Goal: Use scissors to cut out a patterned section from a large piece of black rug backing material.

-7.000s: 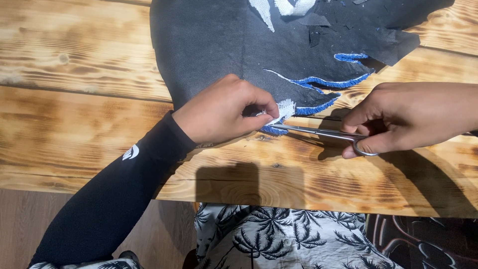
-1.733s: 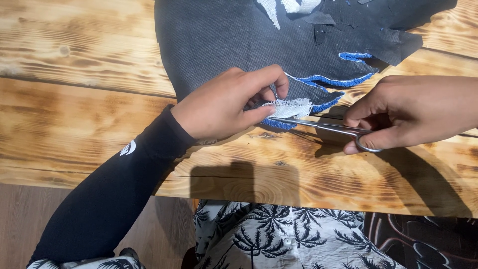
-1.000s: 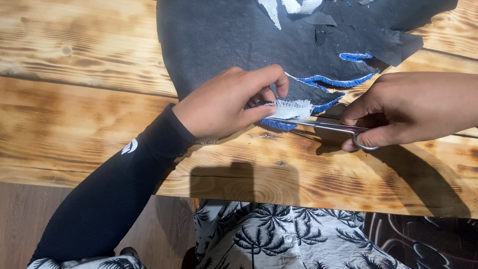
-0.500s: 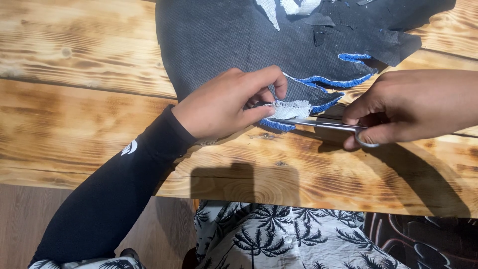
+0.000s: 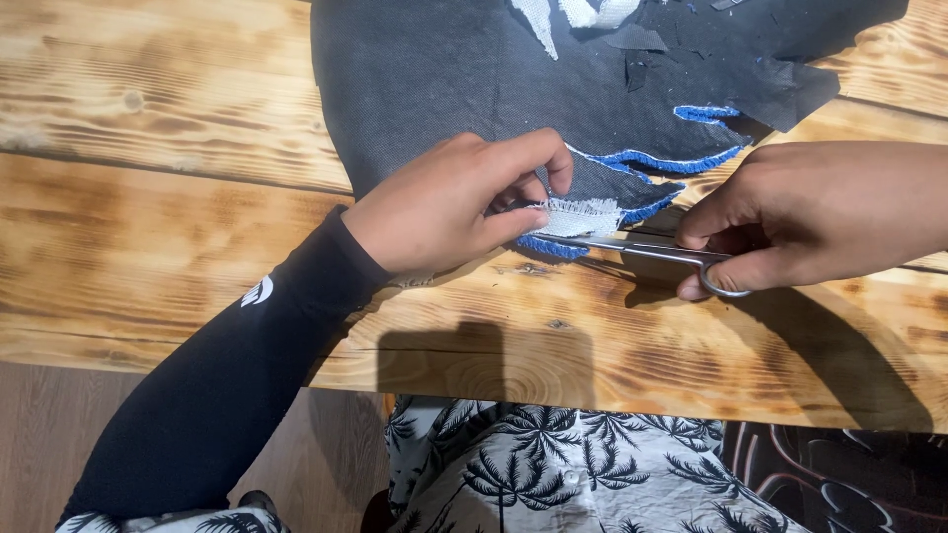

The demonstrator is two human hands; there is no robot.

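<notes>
Left hand pinches the white frayed tab of the dark grey fabric, fingers closed on it. Right hand grips small metal scissors, fingers through the loops, blades lying just under the tab at the blue-stitched edge. Fabric lies at the far edge of the wooden tabletop, tab nearer mid-table
</notes>
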